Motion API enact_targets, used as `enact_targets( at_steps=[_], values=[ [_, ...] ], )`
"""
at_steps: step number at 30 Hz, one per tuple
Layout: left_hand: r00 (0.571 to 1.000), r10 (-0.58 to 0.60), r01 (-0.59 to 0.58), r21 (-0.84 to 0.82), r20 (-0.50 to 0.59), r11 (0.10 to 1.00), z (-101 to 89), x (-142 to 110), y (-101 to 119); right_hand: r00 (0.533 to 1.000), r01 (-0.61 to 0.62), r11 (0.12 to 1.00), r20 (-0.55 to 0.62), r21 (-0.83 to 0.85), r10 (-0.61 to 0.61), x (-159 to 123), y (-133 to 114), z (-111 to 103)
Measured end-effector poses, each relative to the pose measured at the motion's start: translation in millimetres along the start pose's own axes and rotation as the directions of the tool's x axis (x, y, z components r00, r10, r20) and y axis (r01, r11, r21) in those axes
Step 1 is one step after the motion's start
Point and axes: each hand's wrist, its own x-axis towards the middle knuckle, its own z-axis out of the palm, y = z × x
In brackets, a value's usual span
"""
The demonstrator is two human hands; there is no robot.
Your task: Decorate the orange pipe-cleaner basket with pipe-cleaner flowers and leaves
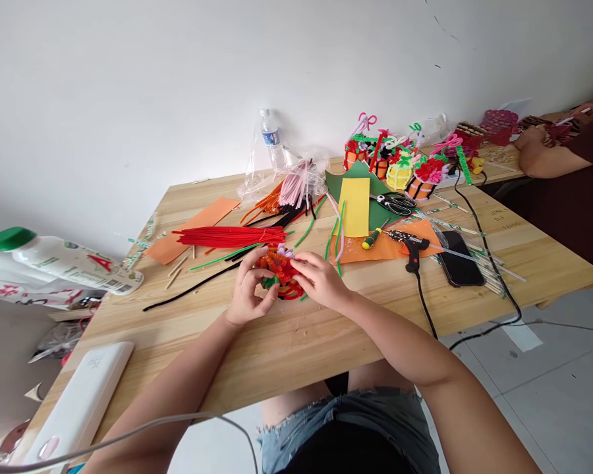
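Observation:
Between my two hands, over the front part of the wooden table, is a small pipe-cleaner flower basket in red, orange, green and pale purple. My left hand curls round its left side, thumb below and fingers on top. My right hand pinches its right edge with thumb and fingertips. The fingers hide part of the basket. Just behind it lies a bundle of red pipe cleaners. A black pipe cleaner and green ones stretch out to the left.
A glue gun, yellow-green screwdriver, scissors and phone lie to the right, with a black cord. Several finished baskets stand behind. A white bottle lies left. Another person's arm is at far right.

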Motion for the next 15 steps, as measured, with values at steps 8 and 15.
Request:
enact_targets(
  at_steps=[8,15],
  values=[
    [1.0,-0.004,0.004,0.03,0.014,1.0,-0.3,2.0,0.7,1.0,-0.005,1.0,0.013,-0.004,0.005,-0.9,-0.1,-1.5],
    [1.0,-0.004,0.004,0.017,0.014,1.0,0.4,3.8,2.7,0.999,0.032,0.999,-0.009,-0.037,-0.032,-1.6,0.2,-3.1]
  ],
)
